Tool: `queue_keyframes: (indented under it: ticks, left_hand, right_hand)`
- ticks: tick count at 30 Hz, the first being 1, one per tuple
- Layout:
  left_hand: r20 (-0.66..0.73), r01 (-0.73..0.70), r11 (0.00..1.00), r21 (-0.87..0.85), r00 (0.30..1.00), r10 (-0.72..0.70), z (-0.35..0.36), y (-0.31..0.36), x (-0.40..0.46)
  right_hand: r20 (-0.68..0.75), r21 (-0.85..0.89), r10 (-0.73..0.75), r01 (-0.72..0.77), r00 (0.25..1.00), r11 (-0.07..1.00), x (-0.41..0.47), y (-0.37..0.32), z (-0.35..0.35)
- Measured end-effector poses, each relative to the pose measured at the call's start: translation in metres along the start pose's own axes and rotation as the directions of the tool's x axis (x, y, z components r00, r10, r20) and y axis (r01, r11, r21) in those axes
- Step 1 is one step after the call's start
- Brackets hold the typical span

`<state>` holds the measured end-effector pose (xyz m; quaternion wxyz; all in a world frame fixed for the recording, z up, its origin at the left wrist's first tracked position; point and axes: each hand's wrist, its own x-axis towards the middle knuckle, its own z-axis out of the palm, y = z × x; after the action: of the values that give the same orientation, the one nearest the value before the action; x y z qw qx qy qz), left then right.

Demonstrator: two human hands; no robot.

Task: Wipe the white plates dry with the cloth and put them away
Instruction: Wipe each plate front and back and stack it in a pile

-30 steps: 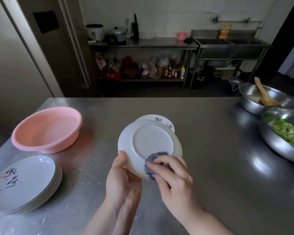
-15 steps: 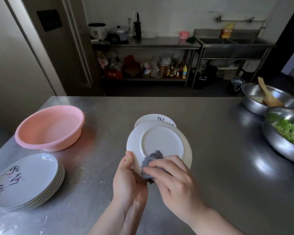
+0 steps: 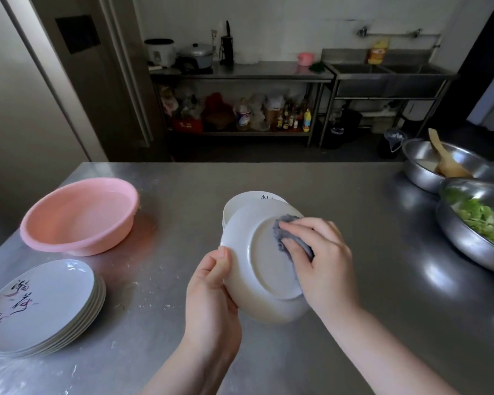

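While the left hand (image 3: 211, 283) is gripping the upturned plate (image 3: 257, 269) by its rim above the table (image 3: 354, 280), the right hand (image 3: 320, 258) is pressing the bunched cloth (image 3: 283, 229) against its underside; remaining plates (image 3: 248, 199) underneath are awaiting wiping, a stack (image 3: 40, 303) sitting left.

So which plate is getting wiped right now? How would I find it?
Look at the middle of the steel table, just in front of a small pile of plates. The plate being wiped is off the table, tilted, its plain underside up; the left hand grips its rim and the right hand presses a grey cloth on it.
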<state>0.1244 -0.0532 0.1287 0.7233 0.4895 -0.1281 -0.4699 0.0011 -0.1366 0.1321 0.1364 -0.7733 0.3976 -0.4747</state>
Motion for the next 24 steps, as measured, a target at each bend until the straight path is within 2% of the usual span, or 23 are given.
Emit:
queue_keyframes:
  ticks: [4, 10, 13, 15, 17, 20, 24]
  left_hand:
    - [0.01, -0.022, 1.0, -0.011, 1.0, 0.022, 0.002, -0.002, -0.005]
    - [0.092, -0.191, 0.972, 0.133, 0.979, 0.18, 0.002, 0.001, -0.007]
    - [0.115, -0.205, 0.968, 0.146, 0.975, 0.189, 0.0, -0.002, -0.012]
    - [0.093, -0.182, 0.974, 0.136, 0.981, 0.171, -0.004, -0.004, -0.013]
    - [0.085, -0.157, 0.979, 0.129, 0.986, 0.147, -0.007, -0.003, -0.012]
    - [0.069, -0.107, 0.991, 0.075, 0.992, 0.102, -0.012, 0.003, -0.006]
    - [-0.008, 0.013, 0.991, -0.13, 1.0, -0.014, -0.013, 0.009, 0.003]
  right_hand:
    - [0.049, 0.073, -0.176, 0.172, 0.983, 0.982, -0.005, -0.021, 0.01]
    - [0.072, 0.132, -0.223, 0.213, 0.972, 0.968, 0.0, -0.03, 0.004]
    - [0.149, 0.115, -0.278, 0.263, 0.949, 0.958, 0.01, -0.039, 0.006]
    - [0.171, 0.131, -0.209, 0.188, 0.963, 0.973, 0.019, -0.033, 0.004]
    - [0.157, 0.152, -0.053, 0.029, 0.986, 0.988, 0.03, -0.02, -0.002]
    - [0.156, 0.194, 0.147, -0.176, 0.977, 0.965, 0.035, 0.001, -0.01]
    - [0.067, 0.228, 0.252, -0.261, 0.965, 0.938, 0.013, 0.02, -0.011]
